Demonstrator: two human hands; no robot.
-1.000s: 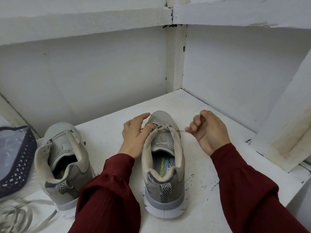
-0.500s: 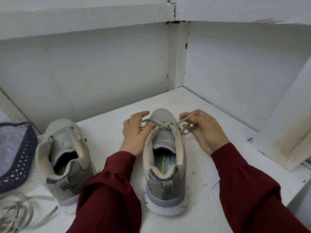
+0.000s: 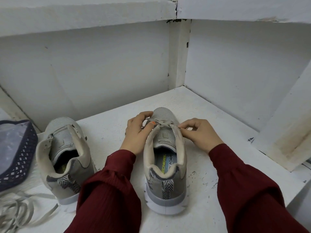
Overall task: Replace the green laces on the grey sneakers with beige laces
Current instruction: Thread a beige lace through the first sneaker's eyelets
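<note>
R hand [image 3: 200, 133] back at rt eyelets, pinching beige lace [image 3: 164, 122]; L hand [image 3: 137, 132] pinches its left run; grey sneaker [image 3: 165, 165] centre, near me. Feed tip straight, keep tension even, lace flat.

White shelf [image 3: 107, 132]: grey sneaker [image 3: 165, 185], second sneaker [image 3: 64, 157], loose laces [image 3: 18, 211], navy basket [image 3: 21, 158]

Far: you have bare shelf [image 3: 193, 105] past the toe of the centre sneaker [image 3: 165, 165], up to the back wall [image 3: 92, 73] and corner post [image 3: 178, 56].
Right: open surface runs beside your right hand [image 3: 200, 133] until the slanted board [image 3: 289, 132] blocks you.
Centre: your left hand [image 3: 136, 132] and right hand pinch the beige lace [image 3: 161, 122] over that sneaker.
Left: the second sneaker [image 3: 65, 157], basket [image 3: 21, 148] and loose laces [image 3: 20, 209] crowd your path.
Above: an overhanging ledge [image 3: 84, 15] caps your reach.
</note>
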